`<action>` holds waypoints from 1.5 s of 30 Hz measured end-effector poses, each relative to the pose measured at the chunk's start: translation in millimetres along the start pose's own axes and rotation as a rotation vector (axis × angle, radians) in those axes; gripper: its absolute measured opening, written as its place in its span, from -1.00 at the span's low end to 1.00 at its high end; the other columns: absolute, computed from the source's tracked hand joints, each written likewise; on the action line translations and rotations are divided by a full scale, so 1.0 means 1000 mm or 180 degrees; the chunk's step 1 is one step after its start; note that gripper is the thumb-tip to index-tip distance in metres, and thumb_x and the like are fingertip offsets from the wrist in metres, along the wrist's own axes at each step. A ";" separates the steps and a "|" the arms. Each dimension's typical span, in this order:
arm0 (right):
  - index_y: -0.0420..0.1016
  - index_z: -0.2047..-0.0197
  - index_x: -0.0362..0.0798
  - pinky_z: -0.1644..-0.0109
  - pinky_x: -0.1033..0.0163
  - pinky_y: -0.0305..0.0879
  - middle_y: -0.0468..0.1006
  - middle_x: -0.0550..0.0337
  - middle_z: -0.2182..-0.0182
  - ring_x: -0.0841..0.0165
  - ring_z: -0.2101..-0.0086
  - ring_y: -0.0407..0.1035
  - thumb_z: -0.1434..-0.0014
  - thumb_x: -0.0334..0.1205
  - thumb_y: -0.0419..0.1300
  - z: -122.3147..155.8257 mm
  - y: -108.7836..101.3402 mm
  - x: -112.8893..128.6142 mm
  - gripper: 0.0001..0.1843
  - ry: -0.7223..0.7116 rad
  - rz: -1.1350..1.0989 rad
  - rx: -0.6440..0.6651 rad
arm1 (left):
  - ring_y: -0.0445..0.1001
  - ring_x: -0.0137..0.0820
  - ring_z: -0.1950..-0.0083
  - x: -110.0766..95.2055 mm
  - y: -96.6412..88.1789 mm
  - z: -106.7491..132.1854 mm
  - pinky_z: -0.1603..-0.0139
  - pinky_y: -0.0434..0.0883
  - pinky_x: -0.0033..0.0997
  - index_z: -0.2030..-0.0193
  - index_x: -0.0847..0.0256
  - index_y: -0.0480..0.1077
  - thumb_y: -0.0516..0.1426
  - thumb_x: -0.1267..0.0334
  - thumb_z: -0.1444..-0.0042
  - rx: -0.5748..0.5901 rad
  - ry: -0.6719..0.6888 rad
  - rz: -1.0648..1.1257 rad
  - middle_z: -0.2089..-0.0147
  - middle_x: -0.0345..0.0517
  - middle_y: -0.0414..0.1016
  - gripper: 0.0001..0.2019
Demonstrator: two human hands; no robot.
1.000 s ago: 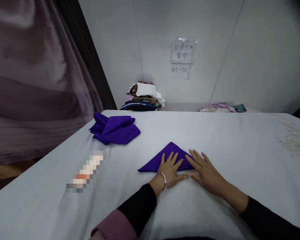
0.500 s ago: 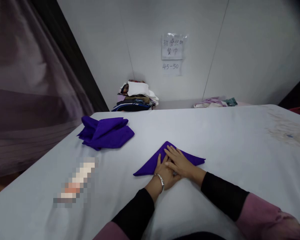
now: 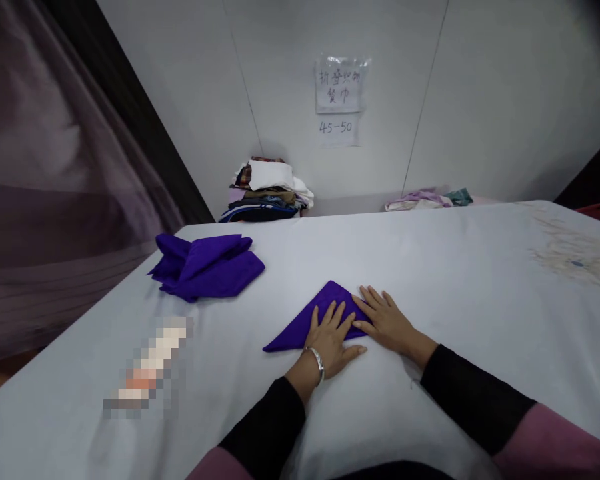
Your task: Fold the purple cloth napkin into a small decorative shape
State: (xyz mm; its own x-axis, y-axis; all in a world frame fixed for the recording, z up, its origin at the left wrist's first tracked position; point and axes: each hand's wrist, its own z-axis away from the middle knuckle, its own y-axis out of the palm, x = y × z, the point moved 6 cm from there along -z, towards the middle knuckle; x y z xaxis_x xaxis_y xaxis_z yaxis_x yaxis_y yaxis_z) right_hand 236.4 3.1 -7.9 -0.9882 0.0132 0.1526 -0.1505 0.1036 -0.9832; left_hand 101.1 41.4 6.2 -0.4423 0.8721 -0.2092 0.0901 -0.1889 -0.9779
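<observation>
Overall, reading the clock from mid-view, pale wall (image 3: 395,120) stands at twelve. White-covered surface (image 3: 430,267) extends from eight through six to three. Draped curtain (image 3: 55,213) hangs at nine. Stacked fabrics (image 3: 267,193) sit beyond the far edge at eleven. Bunched purple cloth (image 3: 210,270) lies on the surface between eight and nine. Folded purple cloth (image 3: 297,327), triangular, lies flat on the surface between five and six, apex pointing roughly towards twelve. Left hand (image 3: 330,343) is palm-down on its middle, fingers spread. Right hand (image 3: 387,321) is palm-down over its three o'clock corner, fingers extended. Both hands lie side by side; contact between them cannot be determined. Pixelated item (image 3: 153,360) lies at eight, identity obscured. Handwritten notices (image 3: 337,93) are fixed to the wall between twelve and one. Silver-coloured bracelet (image 3: 320,365) encircles the left wrist.
</observation>
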 end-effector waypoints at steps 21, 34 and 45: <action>0.02 -0.30 0.05 -0.25 -0.12 -0.20 -0.02 0.03 -0.29 0.12 -0.26 -0.20 -0.21 0.27 -0.28 0.000 0.001 0.001 -0.27 -0.0019 0.0036 -0.0069 | -0.23 -0.16 -0.39 0.090 -0.017 0.068 -0.29 -0.18 0.14 -0.33 0.16 -0.09 -0.21 -0.20 -0.16 0.0008 -0.1326 -0.0352 -0.38 -0.04 -0.11 -0.31; 0.05 -0.29 0.01 -0.23 -0.15 -0.18 0.01 -0.02 -0.28 0.08 -0.25 -0.16 -0.20 0.29 -0.27 -0.002 0.000 0.002 -0.24 0.0001 0.0018 -0.0054 | -0.28 -0.19 -0.39 0.047 -0.045 0.004 -0.29 -0.25 0.14 -0.33 0.13 -0.11 -0.29 -0.20 -0.18 -0.0451 -0.1033 -0.0279 -0.40 -0.05 -0.22 -0.33; 0.03 -0.30 0.04 -0.24 -0.13 -0.21 -0.02 0.03 -0.29 0.09 -0.26 -0.18 -0.20 0.28 -0.25 -0.002 0.005 -0.001 -0.27 -0.0002 0.0009 -0.0063 | -0.27 -0.18 -0.39 0.044 -0.001 -0.012 -0.30 -0.21 0.13 -0.33 0.18 -0.11 -0.32 -0.25 -0.14 -0.0177 -0.0958 -0.0221 -0.41 -0.05 -0.23 -0.26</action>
State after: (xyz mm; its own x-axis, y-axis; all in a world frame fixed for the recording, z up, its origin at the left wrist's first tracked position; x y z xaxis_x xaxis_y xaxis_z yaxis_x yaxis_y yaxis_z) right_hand 236.5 5.4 -13.1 -0.9886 0.0129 0.1497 -0.1470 0.1233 -0.9814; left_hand 92.6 85.6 -1.9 -0.6928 0.7076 -0.1390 0.0953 -0.1012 -0.9903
